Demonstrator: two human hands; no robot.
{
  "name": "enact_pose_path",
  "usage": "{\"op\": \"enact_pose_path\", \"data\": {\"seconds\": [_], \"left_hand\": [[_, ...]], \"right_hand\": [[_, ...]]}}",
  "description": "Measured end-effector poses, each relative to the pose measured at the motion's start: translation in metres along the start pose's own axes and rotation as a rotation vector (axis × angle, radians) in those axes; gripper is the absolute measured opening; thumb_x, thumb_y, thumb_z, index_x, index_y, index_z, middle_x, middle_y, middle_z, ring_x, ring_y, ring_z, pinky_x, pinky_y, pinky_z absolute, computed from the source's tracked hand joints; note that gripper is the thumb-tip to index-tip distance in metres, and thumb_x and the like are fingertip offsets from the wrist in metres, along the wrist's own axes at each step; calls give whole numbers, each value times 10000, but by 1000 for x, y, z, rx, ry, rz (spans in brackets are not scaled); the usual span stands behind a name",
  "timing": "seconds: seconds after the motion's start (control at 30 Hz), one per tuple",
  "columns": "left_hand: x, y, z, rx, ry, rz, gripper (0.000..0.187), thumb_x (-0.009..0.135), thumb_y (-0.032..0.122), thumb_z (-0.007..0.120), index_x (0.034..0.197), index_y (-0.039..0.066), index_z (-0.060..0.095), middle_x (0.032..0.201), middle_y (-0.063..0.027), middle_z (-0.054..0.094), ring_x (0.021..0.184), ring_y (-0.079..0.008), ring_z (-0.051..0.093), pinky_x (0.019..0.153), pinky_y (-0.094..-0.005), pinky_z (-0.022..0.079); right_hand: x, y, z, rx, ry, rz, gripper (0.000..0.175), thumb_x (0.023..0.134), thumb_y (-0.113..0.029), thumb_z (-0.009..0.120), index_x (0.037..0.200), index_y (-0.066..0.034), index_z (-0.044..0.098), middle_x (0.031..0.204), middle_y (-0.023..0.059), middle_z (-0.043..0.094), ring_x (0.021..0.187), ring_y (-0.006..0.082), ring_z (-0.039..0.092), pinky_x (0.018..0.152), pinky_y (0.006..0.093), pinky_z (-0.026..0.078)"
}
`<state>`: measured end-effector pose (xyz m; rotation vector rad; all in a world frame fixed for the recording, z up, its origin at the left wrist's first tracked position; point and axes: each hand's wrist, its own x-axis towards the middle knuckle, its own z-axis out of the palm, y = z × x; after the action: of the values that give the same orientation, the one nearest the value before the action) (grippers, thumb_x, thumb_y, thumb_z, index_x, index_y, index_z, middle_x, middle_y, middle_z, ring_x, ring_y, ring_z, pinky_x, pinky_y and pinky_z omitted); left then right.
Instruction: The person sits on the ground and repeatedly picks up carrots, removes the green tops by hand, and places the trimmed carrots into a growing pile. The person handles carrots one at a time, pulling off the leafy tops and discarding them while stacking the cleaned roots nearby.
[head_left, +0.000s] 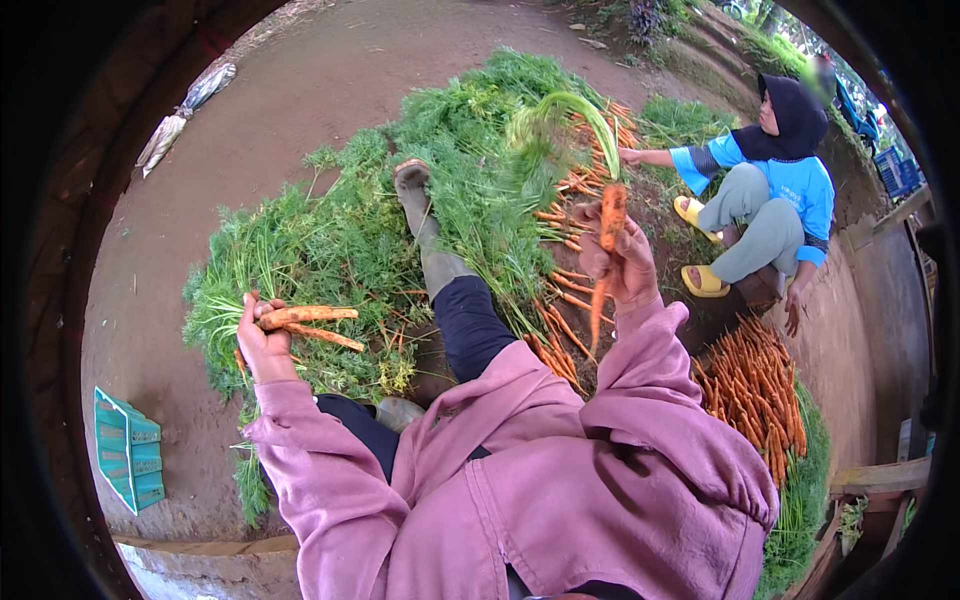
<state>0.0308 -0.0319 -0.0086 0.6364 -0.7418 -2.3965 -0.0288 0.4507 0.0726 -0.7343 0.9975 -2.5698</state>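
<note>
My left hand (264, 336) is closed around several muddy carrots (311, 315) near their tops, with the green leaves fanning out to the left. My right hand (619, 259) is raised at the right and grips a thick orange carrot (613, 214) whose leafy stalks arch upward, blurred at their ends. A long thin carrot (597, 315) hangs below that hand. Between my hands a large heap of carrot greens (472, 157) covers the ground around my outstretched boot (420, 210). Carrots with their roots towards the right lie along the heap's right edge.
A co-worker (795, 187) in a blue shirt squats at the right, one arm stretched towards the carrots. A dense pile of carrots (750, 382) lies beside my right elbow. A green plastic crate (131, 450) stands at the lower left. Sacks (161, 142) lie at the upper left.
</note>
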Motion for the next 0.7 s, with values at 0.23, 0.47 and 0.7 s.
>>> {"op": "enact_pose_path", "data": {"seconds": [0.23,0.47,0.7], "left_hand": [[-28,-9,26,210,-100,-86,275,814,136,649,1037,17,541,795,-91,612,528,-123,498,509,-273,456],[-55,-17,44,309,-256,-150,210,785,41,641,984,1,589,936,-128,654,632,-157,573,519,-257,459],[-61,-16,44,336,-274,-51,229,761,48,681,980,51,615,931,-65,641,748,-174,607,558,-260,453]], "right_hand": [[56,98,48,-505,172,219,625,839,-40,573,1390,-97,284,1058,86,582,683,90,557,560,211,477],[62,209,100,-239,184,335,406,955,-280,421,1294,-56,430,874,69,611,518,53,466,421,185,388],[68,235,113,-329,87,341,377,953,-269,429,1256,-48,466,861,69,624,514,42,466,422,168,377]]}}
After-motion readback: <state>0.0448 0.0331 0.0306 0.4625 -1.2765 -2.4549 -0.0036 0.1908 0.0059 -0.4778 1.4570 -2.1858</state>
